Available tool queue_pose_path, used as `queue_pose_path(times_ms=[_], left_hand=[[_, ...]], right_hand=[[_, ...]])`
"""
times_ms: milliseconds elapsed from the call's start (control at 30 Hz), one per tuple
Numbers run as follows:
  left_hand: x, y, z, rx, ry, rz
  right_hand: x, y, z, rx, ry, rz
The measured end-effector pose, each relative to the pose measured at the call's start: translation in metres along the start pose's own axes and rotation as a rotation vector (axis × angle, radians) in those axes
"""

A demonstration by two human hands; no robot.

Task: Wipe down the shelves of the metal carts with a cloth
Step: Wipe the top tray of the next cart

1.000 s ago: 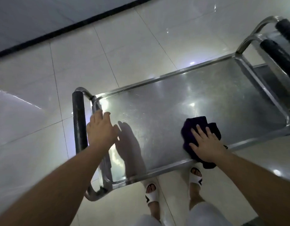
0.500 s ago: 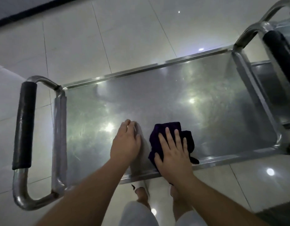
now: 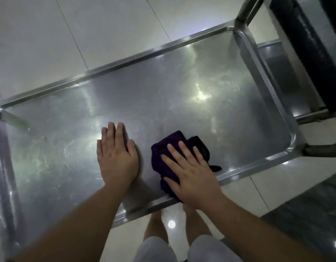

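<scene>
A: Where's your cloth [image 3: 179, 159]?

B: On the top shelf [image 3: 163, 95] by its near rim, bunched, dark purple. Your right hand [image 3: 190, 173] lies flat on it, fingers spread, pressing, not pinching.

A: Left hand [image 3: 116, 157]?

B: Flat on bare metal just left of the cloth, fingers together.

A: Next stroke?

B: Shelf's long axis runs left-right; the smeared, unwiped-looking metal lies beyond the cloth toward the far rim.
</scene>
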State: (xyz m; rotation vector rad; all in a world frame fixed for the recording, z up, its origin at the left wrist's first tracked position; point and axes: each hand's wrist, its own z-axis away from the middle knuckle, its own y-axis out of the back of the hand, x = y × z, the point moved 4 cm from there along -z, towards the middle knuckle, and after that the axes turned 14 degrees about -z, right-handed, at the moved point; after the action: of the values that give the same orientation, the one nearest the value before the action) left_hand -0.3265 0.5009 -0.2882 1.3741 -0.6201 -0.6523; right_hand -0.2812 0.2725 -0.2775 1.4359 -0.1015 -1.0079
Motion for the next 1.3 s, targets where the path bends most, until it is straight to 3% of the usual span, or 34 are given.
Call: queue_pose_path(times_ms=[133, 300, 400, 500, 567, 700, 833, 900, 1100, 1233, 1300], left_hand=[[0.000, 0.001, 0.000, 0.008, 0.015, 0.001], [0.001, 0.000, 0.000, 0.007, 0.006, -0.013], [0.001, -0.001, -0.003, 0.016, 0.004, -0.024], [0.002, -0.001, -0.001, 0.022, 0.009, -0.033], [0.002, -0.002, -0.002, 0.018, 0.008, -0.038], [0.002, -0.001, -0.002, 0.005, 0.012, -0.048], [0.003, -0.001, -0.002, 0.016, 0.003, -0.032], [0.002, 0.000, -0.001, 0.006, -0.014, -0.046], [0.003, -0.001, -0.002, -0.003, -0.010, -0.049], [0.003, -0.003, -0.003, 0.002, -0.005, -0.060], [0.002, -0.004, -0.003, -0.007, -0.009, -0.079]], right_hand=[[0.092, 0.056, 0.023, 0.009, -0.115, 0.071], [0.210, 0.138, 0.042, 0.137, -0.496, 0.060], [0.209, 0.138, 0.031, 0.202, -0.568, 0.048], [0.156, 0.109, 0.001, 0.273, -0.646, -0.025], [0.096, 0.077, -0.026, 0.249, -0.509, -0.016], [-0.015, 0.018, -0.081, 0.010, 0.023, -0.003], [-0.007, 0.029, -0.107, -0.121, 0.289, 0.062], [0.032, 0.054, -0.116, -0.067, 0.192, 0.082], [0.196, 0.166, -0.131, 0.251, -0.469, 0.065], [0.174, 0.157, -0.144, 0.358, -0.672, 0.021], [0.123, 0.131, -0.158, 0.338, -0.597, -0.012]])
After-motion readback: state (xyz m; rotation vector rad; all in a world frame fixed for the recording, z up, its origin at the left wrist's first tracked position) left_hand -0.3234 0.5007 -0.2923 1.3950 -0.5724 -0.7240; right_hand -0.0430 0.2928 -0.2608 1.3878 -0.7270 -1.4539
